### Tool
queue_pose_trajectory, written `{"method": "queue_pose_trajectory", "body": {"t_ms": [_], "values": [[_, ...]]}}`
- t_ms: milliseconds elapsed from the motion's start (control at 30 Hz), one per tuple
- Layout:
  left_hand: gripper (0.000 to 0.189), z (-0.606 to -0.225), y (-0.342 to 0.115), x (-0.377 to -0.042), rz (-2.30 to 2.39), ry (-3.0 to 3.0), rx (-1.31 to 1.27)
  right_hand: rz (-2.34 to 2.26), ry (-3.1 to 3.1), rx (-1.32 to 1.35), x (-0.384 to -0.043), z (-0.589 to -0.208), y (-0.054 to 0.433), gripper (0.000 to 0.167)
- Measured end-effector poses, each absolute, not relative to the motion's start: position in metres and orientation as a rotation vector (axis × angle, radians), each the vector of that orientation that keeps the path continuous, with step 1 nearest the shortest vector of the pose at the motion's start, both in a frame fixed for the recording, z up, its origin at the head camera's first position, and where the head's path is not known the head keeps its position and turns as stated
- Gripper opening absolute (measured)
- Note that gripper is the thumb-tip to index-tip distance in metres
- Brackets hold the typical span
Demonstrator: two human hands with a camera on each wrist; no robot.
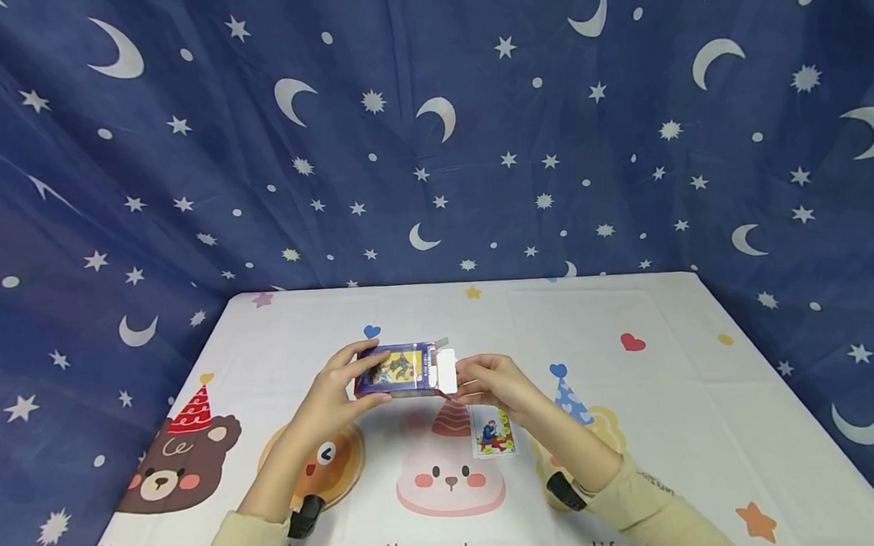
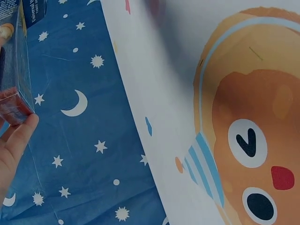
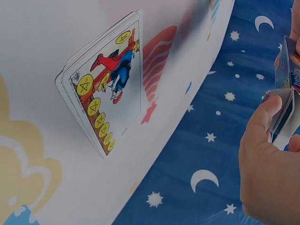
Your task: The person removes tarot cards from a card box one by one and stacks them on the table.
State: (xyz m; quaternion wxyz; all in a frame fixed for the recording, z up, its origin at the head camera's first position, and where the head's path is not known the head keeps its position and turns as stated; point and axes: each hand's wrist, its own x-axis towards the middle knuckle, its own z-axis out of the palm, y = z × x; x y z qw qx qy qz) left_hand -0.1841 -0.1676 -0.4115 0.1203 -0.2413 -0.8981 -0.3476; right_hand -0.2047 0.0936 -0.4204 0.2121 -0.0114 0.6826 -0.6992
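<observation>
My left hand [image 1: 335,388] grips a dark blue tarot card box [image 1: 394,369] with a yellow picture, held above the table. Its thumb [image 2: 23,133] lies along the box's lower edge in the left wrist view. The box's end towards the right is open, and a white flap [image 1: 446,371] sticks out there. My right hand [image 1: 496,380] is at that end, its thumb and fingers pinching the flap; whether cards are between them cannot be told. Below the right hand, a small stack of tarot cards [image 1: 494,430] lies face up on the table, a seated figure and yellow coins on top.
A white tablecloth [image 1: 673,442] printed with cartoon animals, hearts and lettering covers the table. Behind and beside it hangs a dark blue curtain [image 1: 479,220] with moons and stars. Dark straps with wrist devices [image 1: 305,516] sit at both sleeves.
</observation>
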Motion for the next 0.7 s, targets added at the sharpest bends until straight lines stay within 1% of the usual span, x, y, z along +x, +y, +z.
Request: {"method": "queue_pose_trajectory", "body": {"t_ms": [267,567,700], "values": [[0.057,-0.4129,-0.1645,-0.1853,-1.010,-2.627,-0.723,-1.878,1.990,-0.009,-0.2030,-0.4217,0.0866,0.023],[0.056,-0.4132,-0.1631,-0.1840,-1.019,-2.614,-0.747,-1.876,1.993,0.000,-0.2019,-0.4277,0.0835,0.016],[0.056,-0.4140,-0.1636,-0.1830,-1.018,-2.617,-0.745,-1.884,1.977,-0.008,-0.2006,-0.4291,0.0841,0.016]]}}
